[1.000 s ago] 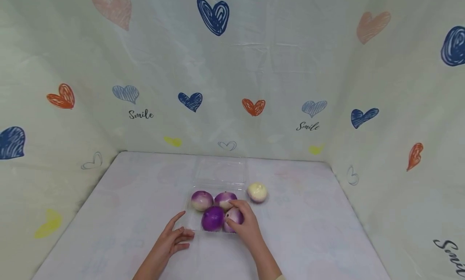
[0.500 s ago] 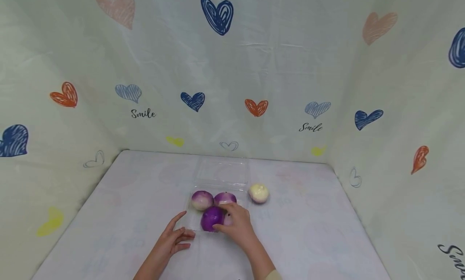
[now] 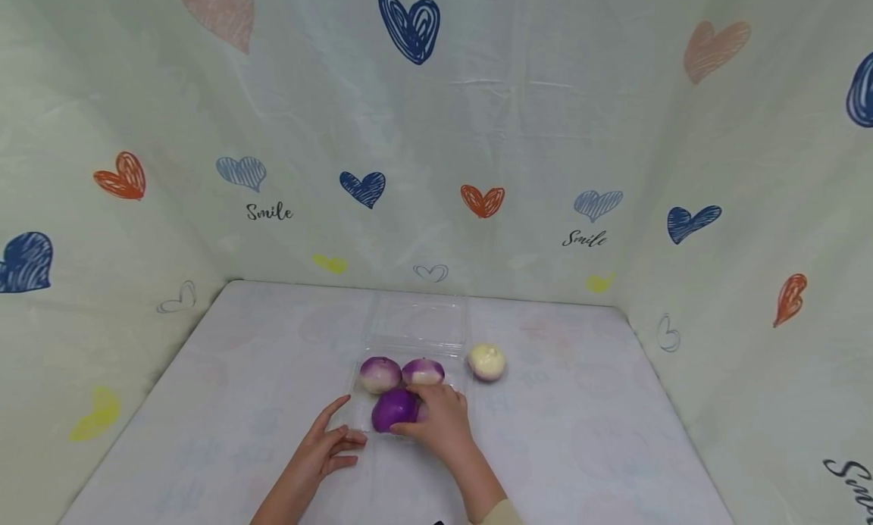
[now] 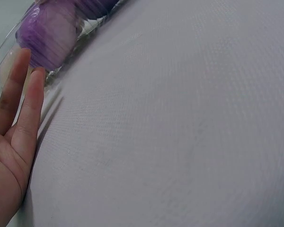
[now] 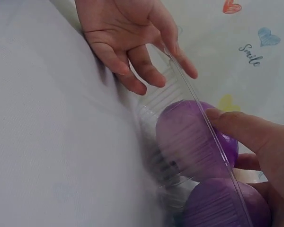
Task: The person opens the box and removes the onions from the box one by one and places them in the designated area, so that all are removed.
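A clear plastic box (image 3: 364,417) holds several purple-and-white onions. My right hand (image 3: 445,425) pinches the deep purple front onion (image 3: 392,411) between thumb and fingers. In the right wrist view the thumb (image 5: 234,124) lies over that onion's top, above the box rim. Beside it, another onion (image 5: 220,203) is mostly covered by the hand in the head view. Two onions sit behind, one at the left (image 3: 380,375) and one at the right (image 3: 423,371). My left hand (image 3: 326,443) has its fingers spread at the box's left front corner.
Behind the box its clear lid (image 3: 417,322) lies folded back on the white-covered table (image 3: 566,419). A pale onion (image 3: 487,362) rests on the table just right of the box. A heart-printed curtain (image 3: 423,131) encloses the back and sides.
My right hand has shifted left from the front right onion to the deep purple one, which has moved slightly left. The left hand has stayed at the box corner.
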The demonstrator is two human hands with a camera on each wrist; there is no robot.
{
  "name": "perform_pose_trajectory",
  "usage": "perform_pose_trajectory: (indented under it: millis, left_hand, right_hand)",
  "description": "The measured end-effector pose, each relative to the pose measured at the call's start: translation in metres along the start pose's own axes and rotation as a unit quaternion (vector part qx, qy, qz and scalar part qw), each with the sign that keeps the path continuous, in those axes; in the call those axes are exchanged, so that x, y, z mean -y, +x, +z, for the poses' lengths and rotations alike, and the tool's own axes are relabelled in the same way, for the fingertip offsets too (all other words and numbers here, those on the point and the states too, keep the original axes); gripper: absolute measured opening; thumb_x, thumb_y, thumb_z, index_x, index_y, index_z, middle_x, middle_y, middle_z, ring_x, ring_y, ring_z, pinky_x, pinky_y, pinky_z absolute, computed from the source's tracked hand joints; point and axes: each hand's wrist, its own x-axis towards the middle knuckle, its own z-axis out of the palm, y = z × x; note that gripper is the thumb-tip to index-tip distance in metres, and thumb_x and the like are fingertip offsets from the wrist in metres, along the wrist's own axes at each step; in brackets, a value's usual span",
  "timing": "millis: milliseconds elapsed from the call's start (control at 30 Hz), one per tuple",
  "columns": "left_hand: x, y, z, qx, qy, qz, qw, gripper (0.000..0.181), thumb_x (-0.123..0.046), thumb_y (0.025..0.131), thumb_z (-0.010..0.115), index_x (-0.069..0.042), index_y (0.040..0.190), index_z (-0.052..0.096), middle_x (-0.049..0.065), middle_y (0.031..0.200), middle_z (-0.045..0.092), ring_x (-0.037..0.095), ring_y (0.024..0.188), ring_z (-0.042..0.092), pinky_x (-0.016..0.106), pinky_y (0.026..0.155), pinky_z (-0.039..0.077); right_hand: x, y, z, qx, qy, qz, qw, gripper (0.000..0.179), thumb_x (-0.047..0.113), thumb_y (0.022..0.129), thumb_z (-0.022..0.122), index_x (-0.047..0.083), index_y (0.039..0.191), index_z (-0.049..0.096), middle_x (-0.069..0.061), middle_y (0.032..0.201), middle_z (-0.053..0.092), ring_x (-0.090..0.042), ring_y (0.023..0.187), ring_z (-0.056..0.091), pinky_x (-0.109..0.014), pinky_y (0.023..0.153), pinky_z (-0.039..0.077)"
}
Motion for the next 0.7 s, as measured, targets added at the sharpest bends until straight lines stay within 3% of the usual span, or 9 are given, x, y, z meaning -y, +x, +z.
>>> perform_pose_trajectory:
  millis: [200,567,700]
  left_hand:
    - [0.0,0.0,0.0002,0.001,0.002,0.002,1.0,0.065,-0.028,0.105,0.046,-0.016,0.157,0.009,0.007,0.103,0.068,0.021,0.1,0.063,0.036,0.085,0.054]
    - [0.0005,0.0006,0.0009,-0.002,0.0,0.004,1.0,0.066,-0.028,0.104,0.047,-0.016,0.157,0.01,0.006,0.102,0.068,0.02,0.099,0.064,0.036,0.084,0.054]
    - [-0.0001,0.0001,0.0015,-0.001,0.003,0.006,1.0,0.065,-0.027,0.104,0.047,-0.015,0.157,0.009,0.006,0.102,0.068,0.02,0.099,0.063,0.036,0.084,0.054]
  right_hand:
    - [0.0007,0.0039,0.0019,0.011,-0.005,0.019,0.9997,0.067,0.051,0.066,0.086,0.014,0.118,0.067,-0.001,0.113,0.068,-0.029,0.111,0.054,-0.054,0.098,0.034]
    - [0.0026,0.0094,-0.002,0.044,-0.012,0.012,0.9989,0.063,0.05,0.065,0.086,0.018,0.117,0.069,0.002,0.114,0.068,-0.029,0.111,0.052,-0.052,0.092,0.036]
    - [0.0045,0.0104,-0.003,0.048,-0.018,0.011,0.9986,0.061,0.053,0.064,0.086,0.019,0.114,0.07,0.005,0.105,0.069,-0.027,0.106,0.055,-0.049,0.088,0.038]
